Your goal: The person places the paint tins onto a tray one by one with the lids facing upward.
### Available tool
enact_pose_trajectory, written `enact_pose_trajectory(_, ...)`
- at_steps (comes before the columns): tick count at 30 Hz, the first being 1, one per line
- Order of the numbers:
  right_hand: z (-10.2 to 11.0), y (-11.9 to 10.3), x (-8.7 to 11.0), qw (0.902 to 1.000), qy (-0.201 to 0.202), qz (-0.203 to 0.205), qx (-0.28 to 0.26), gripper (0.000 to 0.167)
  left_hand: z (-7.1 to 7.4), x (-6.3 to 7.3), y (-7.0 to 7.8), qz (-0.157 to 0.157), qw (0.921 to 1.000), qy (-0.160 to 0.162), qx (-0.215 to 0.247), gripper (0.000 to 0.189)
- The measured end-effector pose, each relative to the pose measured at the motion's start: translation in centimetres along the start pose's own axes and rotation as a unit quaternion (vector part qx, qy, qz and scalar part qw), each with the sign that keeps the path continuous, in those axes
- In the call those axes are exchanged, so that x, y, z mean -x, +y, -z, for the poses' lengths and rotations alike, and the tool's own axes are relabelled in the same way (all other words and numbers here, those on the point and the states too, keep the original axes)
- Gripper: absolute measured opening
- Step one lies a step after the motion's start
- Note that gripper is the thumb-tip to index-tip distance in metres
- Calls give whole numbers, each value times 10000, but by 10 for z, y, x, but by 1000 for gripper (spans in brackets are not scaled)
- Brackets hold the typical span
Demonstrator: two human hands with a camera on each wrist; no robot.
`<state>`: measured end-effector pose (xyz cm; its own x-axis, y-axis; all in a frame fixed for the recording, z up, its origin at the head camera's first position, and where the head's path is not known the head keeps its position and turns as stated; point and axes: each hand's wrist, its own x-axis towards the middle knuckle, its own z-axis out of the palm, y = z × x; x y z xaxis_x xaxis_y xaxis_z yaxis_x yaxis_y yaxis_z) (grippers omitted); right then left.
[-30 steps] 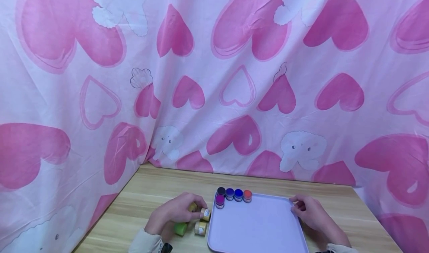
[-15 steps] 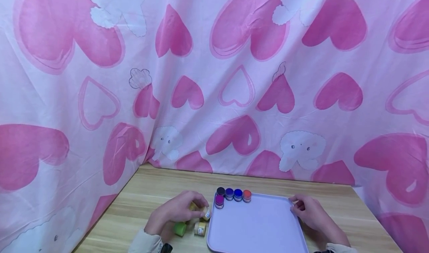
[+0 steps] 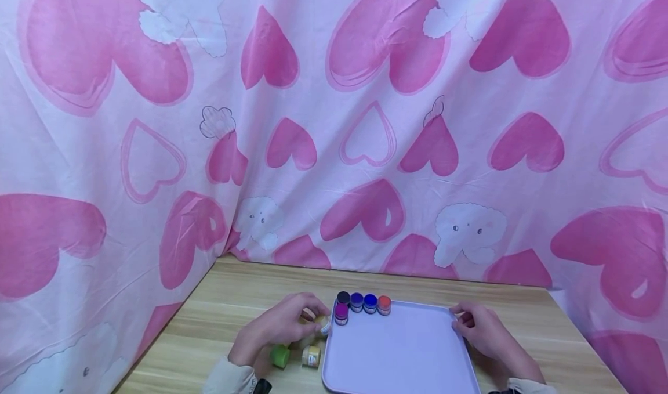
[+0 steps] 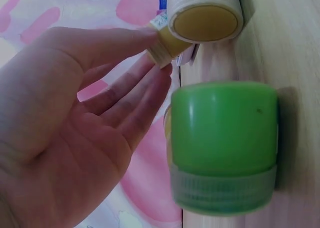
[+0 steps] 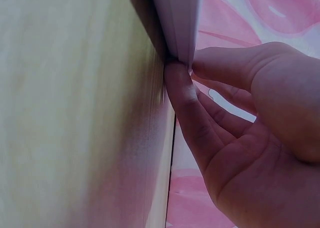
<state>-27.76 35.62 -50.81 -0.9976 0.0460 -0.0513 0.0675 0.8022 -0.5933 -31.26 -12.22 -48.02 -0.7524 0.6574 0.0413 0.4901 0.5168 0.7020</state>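
My left hand point(image 3: 284, 327) pinches a small yellow paint jar point(image 3: 325, 325) between thumb and fingertips, beside the left rim of the pale lilac tray point(image 3: 402, 347). In the left wrist view the pinched jar point(image 4: 172, 43) is tilted and its label shows. On the wood near this hand lie a green paint jar point(image 3: 280, 356) and another yellow jar point(image 3: 311, 357), both on their sides. Something yellow is mostly hidden behind the green jar point(image 4: 225, 133) in the left wrist view. My right hand point(image 3: 482, 331) pinches the tray's right edge near its far corner, the thumb on one side.
Along the tray's far left stand a black jar point(image 3: 342, 299), a purple jar point(image 3: 357, 302), a blue jar point(image 3: 370, 302) and an orange jar point(image 3: 384, 304). A magenta jar point(image 3: 341, 313) stands just in front of the black one. A heart-patterned curtain point(image 3: 365, 150) borders the wooden table point(image 3: 250, 284).
My left hand has shifted slightly up and to the right, and the pinched yellow jar has tilted and come closer to the tray rim. The right hand stays in place.
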Motion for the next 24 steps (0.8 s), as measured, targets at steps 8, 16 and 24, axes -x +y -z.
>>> enact_pose_trajectory(8,1,-1,-1,10000,-24,-11,-4,33,2,-3,2,-18,10000,44,45,27)
enact_pose_trajectory(16,2,-1,1,10000,21,36,-3,33,5,-6,7,-259,9996,90,-32,28)
enact_pose_trajectory(24,0,0,1,10000,-12,4,-40,33,5,-13,16,-236,9997,79,6,30)
